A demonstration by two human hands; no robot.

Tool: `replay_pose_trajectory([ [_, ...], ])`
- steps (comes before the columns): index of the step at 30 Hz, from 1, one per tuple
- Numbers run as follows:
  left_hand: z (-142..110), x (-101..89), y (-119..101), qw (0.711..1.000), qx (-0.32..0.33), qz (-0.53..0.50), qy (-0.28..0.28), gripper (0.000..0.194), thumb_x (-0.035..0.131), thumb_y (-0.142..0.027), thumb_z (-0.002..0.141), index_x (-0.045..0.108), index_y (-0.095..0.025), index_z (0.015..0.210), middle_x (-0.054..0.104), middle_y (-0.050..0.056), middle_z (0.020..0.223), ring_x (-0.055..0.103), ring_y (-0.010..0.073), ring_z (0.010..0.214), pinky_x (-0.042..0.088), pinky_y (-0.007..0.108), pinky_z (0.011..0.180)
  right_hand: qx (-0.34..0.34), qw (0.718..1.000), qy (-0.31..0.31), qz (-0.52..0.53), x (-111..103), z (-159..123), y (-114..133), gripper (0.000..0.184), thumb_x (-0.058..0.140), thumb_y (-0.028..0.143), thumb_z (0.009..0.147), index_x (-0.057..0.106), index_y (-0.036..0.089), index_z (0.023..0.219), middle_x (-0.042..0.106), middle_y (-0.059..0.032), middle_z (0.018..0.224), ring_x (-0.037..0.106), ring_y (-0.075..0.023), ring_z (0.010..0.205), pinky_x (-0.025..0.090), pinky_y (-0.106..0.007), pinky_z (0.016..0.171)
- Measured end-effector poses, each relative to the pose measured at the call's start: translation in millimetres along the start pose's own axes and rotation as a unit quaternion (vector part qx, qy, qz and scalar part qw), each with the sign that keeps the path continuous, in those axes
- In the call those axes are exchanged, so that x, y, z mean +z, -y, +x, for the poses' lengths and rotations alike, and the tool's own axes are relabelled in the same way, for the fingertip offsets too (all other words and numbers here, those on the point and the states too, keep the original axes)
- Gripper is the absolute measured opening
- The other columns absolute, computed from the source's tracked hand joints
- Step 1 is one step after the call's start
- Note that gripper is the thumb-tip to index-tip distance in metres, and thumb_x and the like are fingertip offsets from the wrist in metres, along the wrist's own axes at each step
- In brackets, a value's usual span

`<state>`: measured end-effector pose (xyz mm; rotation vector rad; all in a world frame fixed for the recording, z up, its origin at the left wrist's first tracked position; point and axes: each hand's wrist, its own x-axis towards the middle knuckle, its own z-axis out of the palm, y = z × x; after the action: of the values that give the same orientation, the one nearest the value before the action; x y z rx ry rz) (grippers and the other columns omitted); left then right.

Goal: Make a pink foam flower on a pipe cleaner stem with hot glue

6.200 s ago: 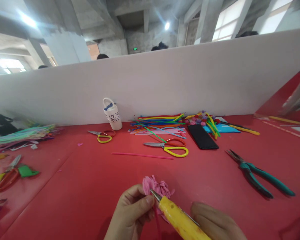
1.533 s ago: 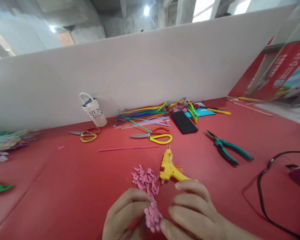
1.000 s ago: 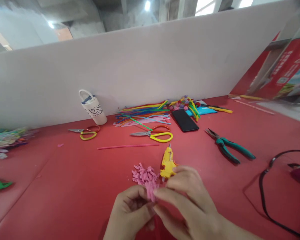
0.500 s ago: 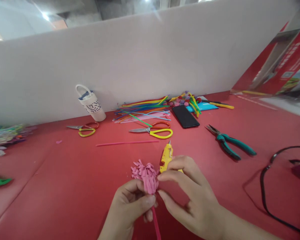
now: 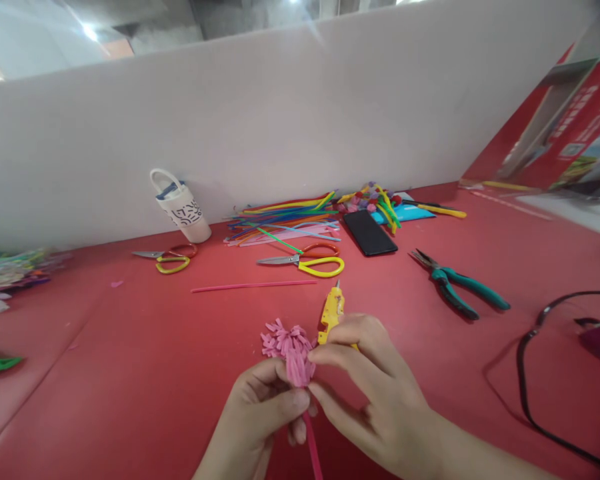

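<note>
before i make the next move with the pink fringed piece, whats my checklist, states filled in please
1. Left hand gripping the pink stem under the pink fringed piece: ok
2. Right hand free of tools: ok, fingertips beside the fringe, thumb and index finger apart
3. Glue gun nozzle aimed away from both hands: ok, it lies on the table
4. Glue gun fully in sight: not ok, the right hand covers part of it
5. Glue gun cool: cannot tell
6. Fringe secured to stem: cannot tell, the left fingers cover the join
</note>
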<state>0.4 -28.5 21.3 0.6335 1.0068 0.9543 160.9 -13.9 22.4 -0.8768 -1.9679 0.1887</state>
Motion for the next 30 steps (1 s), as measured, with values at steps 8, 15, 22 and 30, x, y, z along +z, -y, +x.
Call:
replay_pose_trajectory([
  [8,0.2,-0.1,0.9,1.000,0.010,0.008,0.000,0.020,0.080,-0.025,0.055,0.064,-0.014,0.061,0.061,-0.002,0.053,0.050,0.0042,0.038,0.037,0.014,0.040,-0.010,1.000,0.000,0.003,-0.8,-0.5,1.0,0.020,0.055,0.008,0.076,0.057,0.016,0.095,0.055,-0.0070,0.088,0.049,-0.0219,0.086,0.042,-0.039,0.076],
  [15,1.8,-1.9,8.4,0.996,0.054,0.061,-0.026,0.020,0.079,-0.025,0.055,0.063,-0.013,0.058,0.053,-0.004,0.047,0.048,0.0057,0.039,0.038,0.016,0.041,-0.040,0.999,0.000,0.007,-0.1,-0.1,1.8,0.024,0.059,0.009,0.074,0.058,0.014,0.097,0.054,-0.0055,0.085,0.050,-0.0189,0.082,0.039,-0.042,0.085],
  [22,0.9,0.1,8.0,0.993,0.068,0.085,-0.038,0.015,0.075,-0.021,0.057,0.063,-0.013,0.058,0.052,-0.005,0.050,0.046,0.0050,0.039,0.037,0.016,0.041,-0.034,0.999,0.013,-0.001,0.1,-1.3,-0.7,0.022,0.059,0.010,0.074,0.059,0.015,0.095,0.054,-0.0054,0.086,0.049,-0.0192,0.081,0.038,-0.043,0.085],
  [30,-0.2,0.8,7.3,0.991,0.076,0.101,-0.050,0.010,0.072,-0.019,0.059,0.064,-0.013,0.059,0.053,-0.003,0.052,0.047,0.0058,0.042,0.038,0.016,0.043,-0.039,0.999,0.011,-0.011,2.7,-2.2,-1.2,0.022,0.061,0.012,0.074,0.059,0.016,0.096,0.055,-0.0044,0.086,0.050,-0.0188,0.081,0.039,-0.042,0.085],
])
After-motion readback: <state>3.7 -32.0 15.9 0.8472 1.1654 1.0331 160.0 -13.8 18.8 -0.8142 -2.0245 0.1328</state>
